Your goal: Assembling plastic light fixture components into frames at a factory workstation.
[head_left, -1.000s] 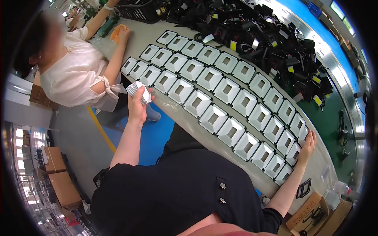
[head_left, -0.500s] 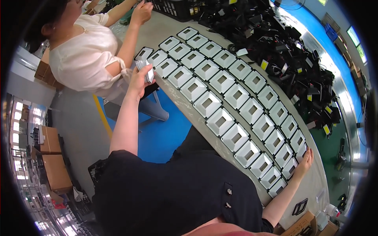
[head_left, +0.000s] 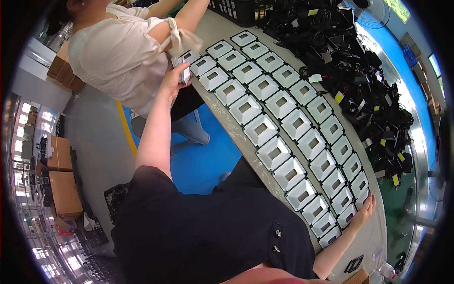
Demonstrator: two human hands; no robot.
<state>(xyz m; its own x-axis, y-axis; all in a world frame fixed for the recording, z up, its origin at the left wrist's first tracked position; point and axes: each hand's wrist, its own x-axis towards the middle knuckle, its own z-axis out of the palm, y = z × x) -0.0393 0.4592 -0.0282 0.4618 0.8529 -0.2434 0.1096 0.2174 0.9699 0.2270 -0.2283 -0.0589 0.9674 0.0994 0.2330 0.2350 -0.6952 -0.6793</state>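
Observation:
My left hand is closed round a stack of thin white pieces at the left end of the table, next to the co-worker's body. Several square black frames with white sloped reflectors, each with a rectangular opening in its middle, lie in long rows on the table. At the right end of these rows, my right hand rests with its fingers stretched along the outer edge of the last frames. Its thumb is hard to make out.
A co-worker in a white top stands at the left, arms reaching forward. Black lamp housings with cables are heaped along the table's far side, beside a black crate. Loose black frames lie near the right end. Cardboard boxes stand at left.
My view has shifted, so the table sits a little farther right and lower. The co-worker's arms have moved forward and up. Both my hands keep their places at the two ends of the rows.

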